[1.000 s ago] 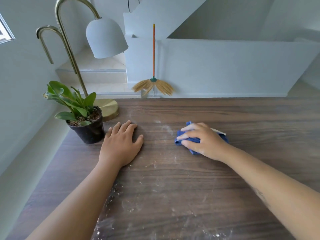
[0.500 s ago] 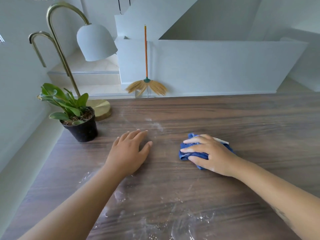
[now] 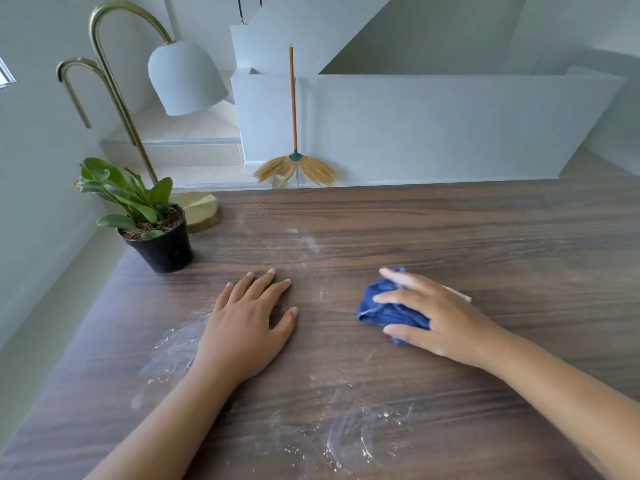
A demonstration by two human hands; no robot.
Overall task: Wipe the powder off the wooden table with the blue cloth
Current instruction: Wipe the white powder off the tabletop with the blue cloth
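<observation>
Wooden bench (image 3: 450, 237) spreads wide under both hands, with a pale stair wall behind it. White powder (image 3: 349, 441) lies smeared in swirls near the front edge, in a patch beside the left wrist and in faint streaks farther back. The blue cloth (image 3: 388, 311) sits bunched on the wood right of centre, on a stretch that looks mostly clean. The right hand (image 3: 440, 317) holds it down, fingers spread over the top and thumb hooked against its near side. The left hand (image 3: 249, 323) lies flat on the bench, fingers straight and slightly apart, holding nothing. A potted plant (image 3: 162, 244) and a brass lamp (image 3: 204, 211) stand at the left, and a broom (image 3: 294, 164) leans on the wall beyond. Wiping looks about midway; the next stroke probably needs to drag the cloth back across the near swirls with even pressure
</observation>
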